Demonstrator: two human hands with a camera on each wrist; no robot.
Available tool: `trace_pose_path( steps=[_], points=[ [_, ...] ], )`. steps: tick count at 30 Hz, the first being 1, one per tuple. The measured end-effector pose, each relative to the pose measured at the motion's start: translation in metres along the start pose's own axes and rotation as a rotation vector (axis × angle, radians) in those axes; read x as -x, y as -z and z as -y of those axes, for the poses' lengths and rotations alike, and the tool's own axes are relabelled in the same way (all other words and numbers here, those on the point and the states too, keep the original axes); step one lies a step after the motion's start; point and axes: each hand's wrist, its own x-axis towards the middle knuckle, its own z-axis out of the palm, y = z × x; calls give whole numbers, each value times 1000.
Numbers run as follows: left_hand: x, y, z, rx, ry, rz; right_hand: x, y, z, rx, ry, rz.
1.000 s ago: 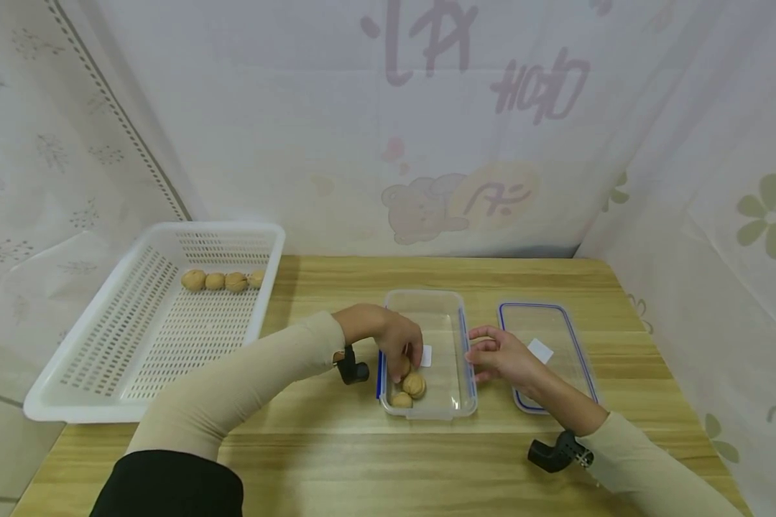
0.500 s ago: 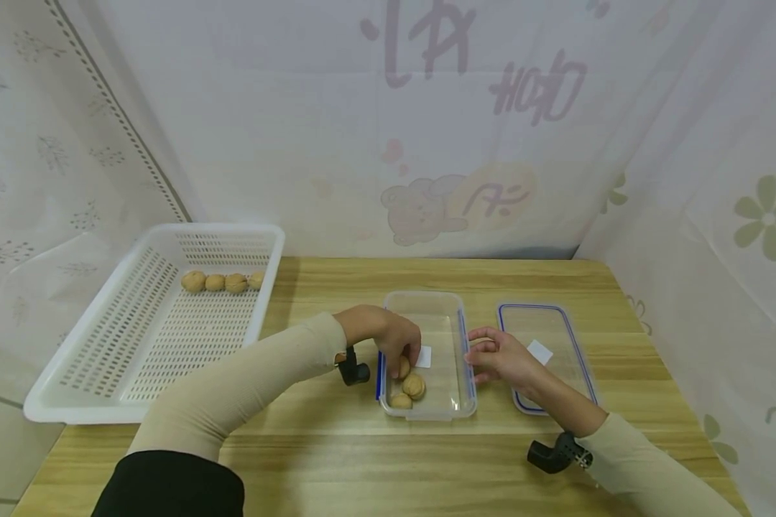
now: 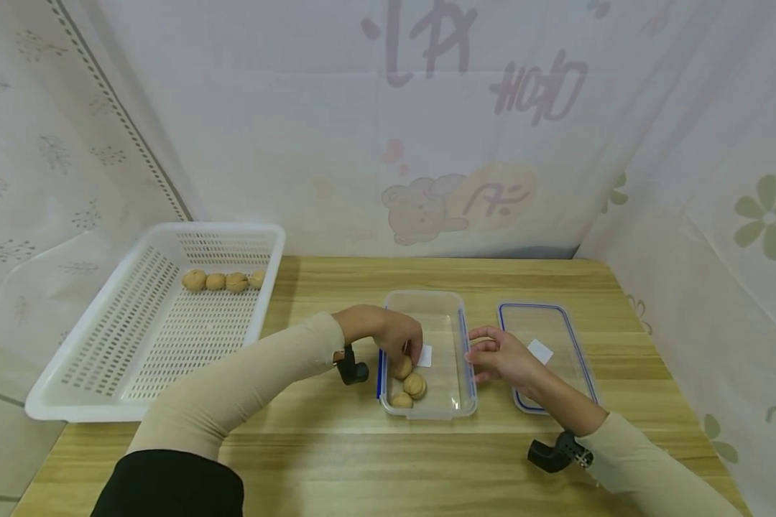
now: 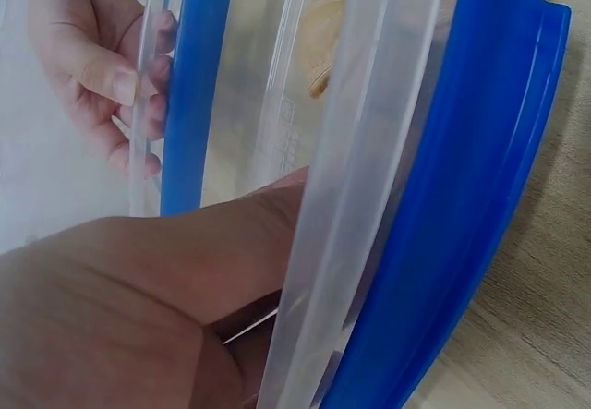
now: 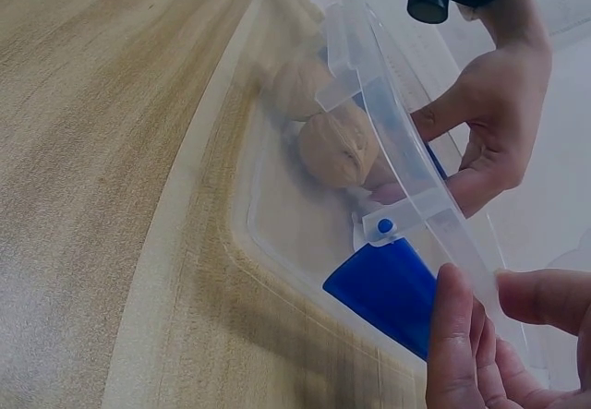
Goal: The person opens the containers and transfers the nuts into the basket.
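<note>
A clear plastic food container with blue side clips stands on the wooden table. My left hand reaches down into it, fingertips right at the top of a walnut; whether they still grip it I cannot tell. Two more walnuts lie near that one: one walnut beside it and another walnut in the front left corner. With thumb and fingers on either side of the rim, my right hand pinches the container's right wall. In the left wrist view, the container's wall hides the left fingertips.
A white perforated basket at the left holds several walnuts in a row toward its back. Right of the container lies its clear lid with a blue seal, partly under the right forearm. Printed curtains border the table.
The left fingers have risen slightly on the walnut, so more of it shows. The right hand and the container have stayed in place.
</note>
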Motion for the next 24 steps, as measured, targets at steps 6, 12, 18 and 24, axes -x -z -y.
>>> trace_pose_path(
  steps=[6, 12, 18, 24],
  points=[
    [2, 1, 6, 98, -43, -60, 0, -1, 1, -15, 9, 12],
    [3, 4, 14, 214, -99, -127, 0, -2, 2, -25, 5, 12],
    [6, 6, 19, 277, -186, -223, 0, -2, 2, -18, 3, 7],
    [11, 6, 25, 380, -259, -293, 0, -2, 2, -22, 6, 9]
  ],
)
